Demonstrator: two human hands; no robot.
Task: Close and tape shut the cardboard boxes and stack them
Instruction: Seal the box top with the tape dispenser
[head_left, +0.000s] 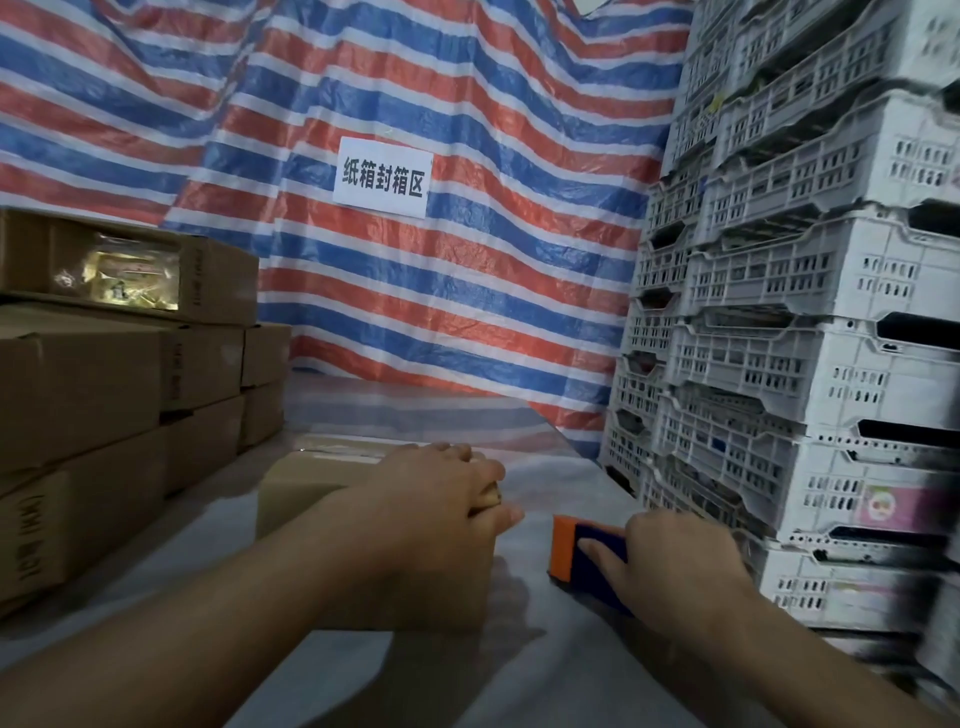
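Left hand (441, 499) is clamping the cardboard box (311, 480) at its right end, steadying it, while, right of the box, right hand (670, 561) is gripping the tape dispenser (582, 551), apparently for sealing.

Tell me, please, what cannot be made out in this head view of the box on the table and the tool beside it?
- Box top seam: covered by the left hand, so taping is unclear.
- Orange and blue tool: half hidden under the right hand; no tape roll visible.
- Crates' contents: too dark.
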